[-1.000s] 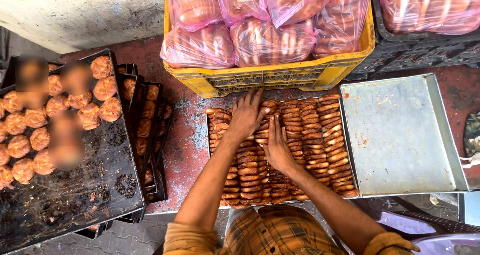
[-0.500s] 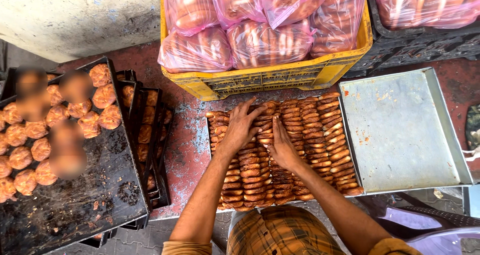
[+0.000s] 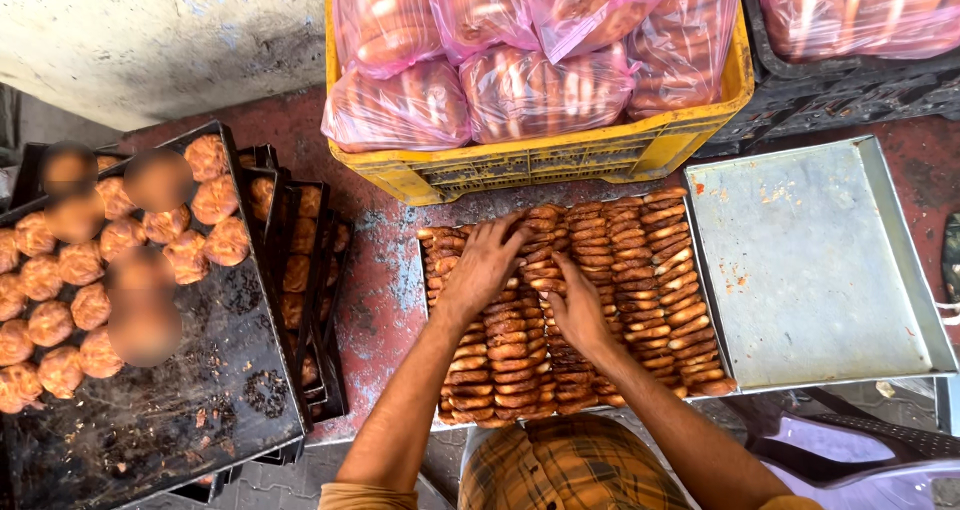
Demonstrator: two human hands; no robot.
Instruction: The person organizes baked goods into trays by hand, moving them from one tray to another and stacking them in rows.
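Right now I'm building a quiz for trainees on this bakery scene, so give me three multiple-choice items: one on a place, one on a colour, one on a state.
1. Where do both hands rest?
A. on the rows of ring-shaped biscuits
B. on the bagged goods
C. on the dark tray of round buns

2. What colour is the crate holding the pink bags?
A. blue
B. yellow
C. white

3. What is the state of the metal tray's right part?
A. stacked with bags
B. covered with buns
C. bare, only crumbs

Answers:
1 A: the left hand and right hand lie flat on the ring-shaped biscuits.
2 B: the yellow crate holds the pink bags.
3 C: the metal tray shows bare metal there.
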